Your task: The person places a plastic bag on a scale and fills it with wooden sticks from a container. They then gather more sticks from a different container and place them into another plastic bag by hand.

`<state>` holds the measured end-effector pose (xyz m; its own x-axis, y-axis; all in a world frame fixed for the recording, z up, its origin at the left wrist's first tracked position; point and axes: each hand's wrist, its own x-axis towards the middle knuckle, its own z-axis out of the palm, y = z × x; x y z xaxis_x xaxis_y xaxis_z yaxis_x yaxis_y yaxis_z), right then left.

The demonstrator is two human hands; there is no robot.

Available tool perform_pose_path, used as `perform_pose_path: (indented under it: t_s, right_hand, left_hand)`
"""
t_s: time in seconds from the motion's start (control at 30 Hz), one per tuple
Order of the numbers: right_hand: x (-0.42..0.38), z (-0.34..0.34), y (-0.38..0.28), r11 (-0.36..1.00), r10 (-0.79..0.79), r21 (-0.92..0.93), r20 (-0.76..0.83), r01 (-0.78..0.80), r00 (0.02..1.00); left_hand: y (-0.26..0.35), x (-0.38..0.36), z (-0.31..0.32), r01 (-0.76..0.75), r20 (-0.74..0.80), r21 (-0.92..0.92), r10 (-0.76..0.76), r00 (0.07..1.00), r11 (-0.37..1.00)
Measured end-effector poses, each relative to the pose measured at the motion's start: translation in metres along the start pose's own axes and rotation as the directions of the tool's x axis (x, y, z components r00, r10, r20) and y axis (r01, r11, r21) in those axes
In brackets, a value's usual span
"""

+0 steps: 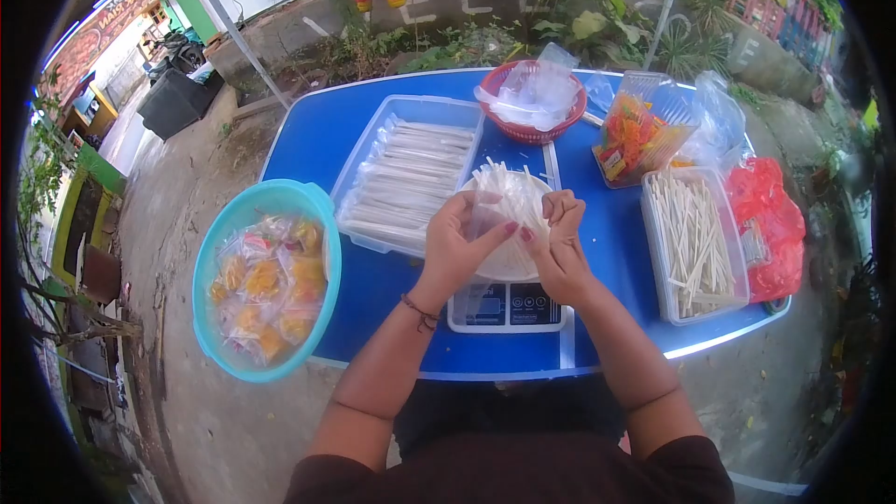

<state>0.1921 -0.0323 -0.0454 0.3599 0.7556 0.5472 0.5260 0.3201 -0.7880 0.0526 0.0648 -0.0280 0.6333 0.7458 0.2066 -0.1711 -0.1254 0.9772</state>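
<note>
A clear plastic bag of thin white sticks is between my two hands, above a pale round bowl. My left hand is closed on the bag's left side, thumb across its front. On the other side my right hand has its fingers curled in, with the thumb against the bag's edge. The bowl rests on a kitchen scale with a dark panel, partly covered by the bag's loose film. Just left of my hands is a clear tray stacked with filled bags of white sticks.
On the blue table, a container of loose sticks stands right, beside a red plastic bag. Behind are a red basket of clear bags and a clear box of orange packets. A turquoise basin holds yellow-orange packets.
</note>
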Motion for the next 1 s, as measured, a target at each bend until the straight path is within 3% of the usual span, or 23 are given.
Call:
perform_pose_path:
  t_s: [0.03, 0.13, 0.23, 0.33, 0.43, 0.63, 0.83, 0.93, 1.0]
  right_hand:
    - [0.001, -0.002, 0.001, 0.998, 0.024, 0.054, 0.02, -0.025, 1.0]
    - [0.008, -0.014, -0.009, 0.994, 0.007, -0.108, 0.12, 0.006, 0.993]
    - [0.011, -0.017, -0.021, 0.989, 0.038, -0.148, 0.166, -0.013, 0.985]
    - [0.008, -0.01, -0.009, 0.997, 0.05, -0.062, 0.154, -0.04, 0.987]
    - [0.009, -0.013, -0.013, 0.994, -0.006, -0.108, 0.195, 0.028, 0.981]
    - [0.013, -0.017, -0.006, 0.911, -0.038, -0.409, 0.023, 0.044, 0.999]
    - [0.009, -0.011, -0.004, 0.832, -0.098, -0.546, 0.041, 0.104, 0.994]
    - [0.008, -0.008, -0.012, 0.711, -0.113, -0.698, 0.008, 0.086, 0.994]
    - [0.006, -0.007, -0.011, 0.701, -0.094, -0.709, 0.015, 0.077, 0.995]
  left_hand:
    - [0.002, -0.001, 0.001, 0.004, -0.006, 0.007, -0.004, 1.0, 1.0]
    - [0.005, -0.002, 0.0, 0.038, 0.021, -0.047, -0.037, 0.999, 0.998]
    - [0.006, -0.003, -0.001, 0.089, 0.054, -0.01, -0.089, 0.995, 0.996]
    - [0.005, -0.004, -0.003, 0.144, 0.145, -0.099, -0.129, 0.981, 0.985]
    - [0.01, -0.003, -0.004, 0.133, 0.185, -0.005, -0.129, 0.974, 0.991]
    - [0.006, 0.004, -0.008, 0.168, -0.018, -0.359, -0.186, 0.982, 0.918]
    - [-0.001, 0.002, -0.006, 0.117, 0.0, -0.12, -0.118, 0.993, 0.986]
    - [-0.001, 0.002, -0.007, 0.113, -0.021, -0.073, -0.115, 0.993, 0.991]
    - [-0.003, 0.003, -0.007, 0.096, -0.054, -0.158, -0.106, 0.993, 0.983]
